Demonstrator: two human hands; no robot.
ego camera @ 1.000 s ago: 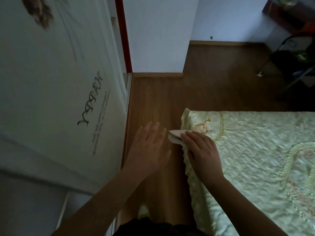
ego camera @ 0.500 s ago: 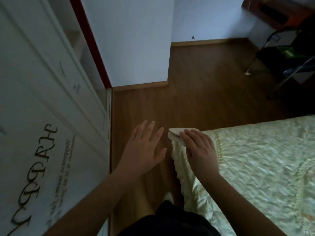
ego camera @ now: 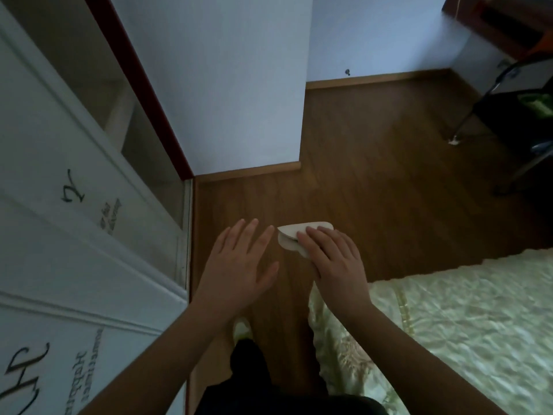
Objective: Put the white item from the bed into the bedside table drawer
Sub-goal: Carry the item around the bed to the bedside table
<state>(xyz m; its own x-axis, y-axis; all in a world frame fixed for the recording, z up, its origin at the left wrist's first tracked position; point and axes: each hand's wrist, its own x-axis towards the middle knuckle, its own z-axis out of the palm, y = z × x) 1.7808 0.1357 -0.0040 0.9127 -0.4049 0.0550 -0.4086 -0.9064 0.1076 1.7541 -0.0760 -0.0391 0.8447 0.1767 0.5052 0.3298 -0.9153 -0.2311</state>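
Beside the bed: the person stands on the wooden floor [ego camera: 374, 181], between the quilted bed [ego camera: 466, 330] and a white lettered cabinet [ego camera: 59, 241].
Right hand [ego camera: 335, 259]: closed over the white item [ego camera: 294, 236], fingers on top, thumb hidden beneath.
Left hand [ego camera: 239, 265]: empty, fingers spread flat, just beside the item without touching it.
White item's place: off the bed, held in the air above the floor.
Pointing: flat, folded-looking piece; its long axis runs roughly left to right across the view, one pointed end toward the left hand.
Step in hand: likely the carry, the pick-up being done.
Next move: calls for finding the bedside table, which is not in view; the free left hand seems suited to pulling its drawer open.
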